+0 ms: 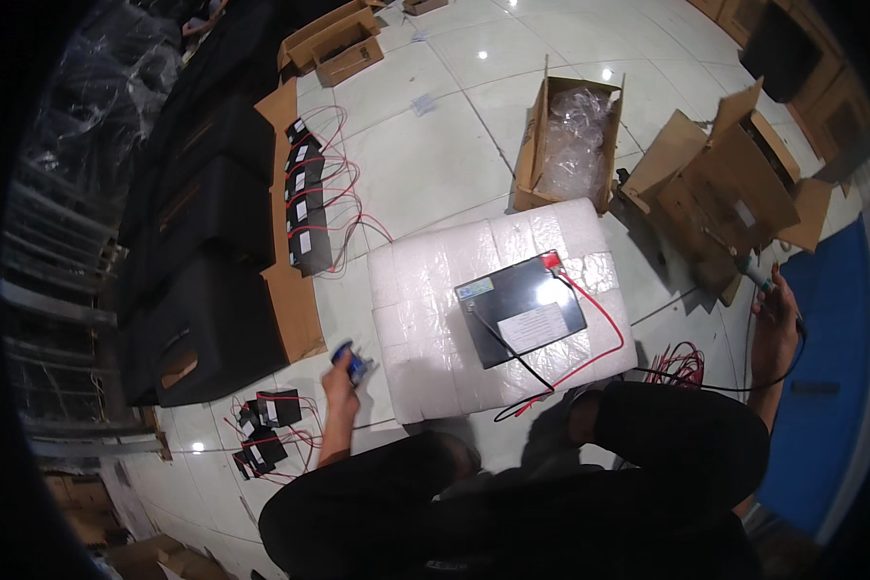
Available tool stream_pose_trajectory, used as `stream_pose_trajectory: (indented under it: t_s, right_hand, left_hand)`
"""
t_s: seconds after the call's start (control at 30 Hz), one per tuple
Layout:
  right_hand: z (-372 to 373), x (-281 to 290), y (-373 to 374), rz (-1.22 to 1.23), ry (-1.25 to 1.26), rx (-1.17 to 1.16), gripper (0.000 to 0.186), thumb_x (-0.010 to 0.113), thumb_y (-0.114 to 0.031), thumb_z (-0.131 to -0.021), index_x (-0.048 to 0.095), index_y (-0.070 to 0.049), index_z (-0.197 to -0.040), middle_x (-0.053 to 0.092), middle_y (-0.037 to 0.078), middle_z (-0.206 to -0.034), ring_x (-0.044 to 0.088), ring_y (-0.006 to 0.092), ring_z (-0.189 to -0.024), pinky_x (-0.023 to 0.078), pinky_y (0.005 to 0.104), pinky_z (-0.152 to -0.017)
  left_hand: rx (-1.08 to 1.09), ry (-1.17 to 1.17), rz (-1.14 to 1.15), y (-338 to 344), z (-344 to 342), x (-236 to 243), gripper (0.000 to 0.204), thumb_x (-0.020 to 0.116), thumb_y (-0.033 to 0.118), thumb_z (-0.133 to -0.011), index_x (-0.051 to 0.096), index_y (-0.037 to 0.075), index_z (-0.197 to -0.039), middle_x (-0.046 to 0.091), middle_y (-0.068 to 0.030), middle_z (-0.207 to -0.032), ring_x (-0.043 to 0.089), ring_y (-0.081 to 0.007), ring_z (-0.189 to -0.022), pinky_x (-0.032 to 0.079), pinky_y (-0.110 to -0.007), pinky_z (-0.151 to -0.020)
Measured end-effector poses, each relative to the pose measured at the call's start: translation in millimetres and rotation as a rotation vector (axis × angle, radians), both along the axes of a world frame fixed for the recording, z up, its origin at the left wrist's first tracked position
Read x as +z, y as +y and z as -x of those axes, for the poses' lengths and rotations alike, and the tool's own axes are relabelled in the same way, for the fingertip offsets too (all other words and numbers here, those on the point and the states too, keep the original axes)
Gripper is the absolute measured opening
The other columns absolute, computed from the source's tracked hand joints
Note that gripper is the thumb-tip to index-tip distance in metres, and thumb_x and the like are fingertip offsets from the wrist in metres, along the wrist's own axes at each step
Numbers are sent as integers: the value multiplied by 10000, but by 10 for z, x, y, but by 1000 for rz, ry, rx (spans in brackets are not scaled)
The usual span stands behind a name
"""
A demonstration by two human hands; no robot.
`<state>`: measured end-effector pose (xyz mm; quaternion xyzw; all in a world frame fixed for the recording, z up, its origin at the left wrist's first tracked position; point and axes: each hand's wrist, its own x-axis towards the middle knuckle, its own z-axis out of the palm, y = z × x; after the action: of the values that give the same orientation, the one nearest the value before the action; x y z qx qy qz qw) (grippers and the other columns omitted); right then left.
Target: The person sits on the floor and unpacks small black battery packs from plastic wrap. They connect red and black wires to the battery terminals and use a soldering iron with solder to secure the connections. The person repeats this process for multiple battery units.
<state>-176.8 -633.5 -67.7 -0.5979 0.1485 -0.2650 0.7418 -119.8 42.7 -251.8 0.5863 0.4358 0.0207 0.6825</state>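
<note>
My left hand (338,379) grips a small blue object (356,364); my right hand (773,324), at three o'clock, grasps a soldering iron (750,271), keeping the wired battery (520,307) on the foam block (425,290) reachable.

small blue object (357,364) held upright; thin green-tipped tool (756,276) held tilted, its black cord trailing.

One head-worn fisheye looks steeply down from close above, left hand (340,372) and right hand (775,329) flanking the view's centre.
</note>
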Motion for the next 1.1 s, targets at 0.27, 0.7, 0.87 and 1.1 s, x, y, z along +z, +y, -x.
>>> stream_pose_trajectory:
  t_s: [0.27,0.7,0.87,1.1]
  right_hand:
    - [966,-604,-435,50,117,-368,396,572,-300,-1015,628,-6,-1274,629,92,-1200,635,214,-1057,528,352,-874]
    - [1601,-1241,-675,-122,331,-767,462,586,-264,-990,573,100,-1274,611,176,-1183,647,250,-1054,599,378,-855]
    - [1348,-1962,-1018,175,371,-715,339,596,-183,-985,641,57,-1220,620,186,-1195,661,270,-1022,597,370,-838]
    - [767,-2761,-1589,1271,776,-122,317,464,-73,-976,588,-1,-1259,393,312,-1483,481,449,-1299,455,442,-1023]
  left_hand:
    - [273,40,-32,-85,703,-1070,302,796,232,-857,675,9,-1022,685,-51,-919,642,-199,-777,490,-361,-567]
    - [-218,2,-361,-1066,776,-649,249,796,208,-829,684,33,-967,689,-57,-907,641,-229,-788,495,-381,-610]
    - [-472,-70,-458,-1510,952,-567,229,796,199,-819,688,42,-946,690,-59,-902,641,-241,-792,497,-388,-627]
    - [-588,-186,-605,-2018,1203,-536,201,796,186,-804,693,55,-916,691,-63,-896,640,-257,-798,500,-398,-651]
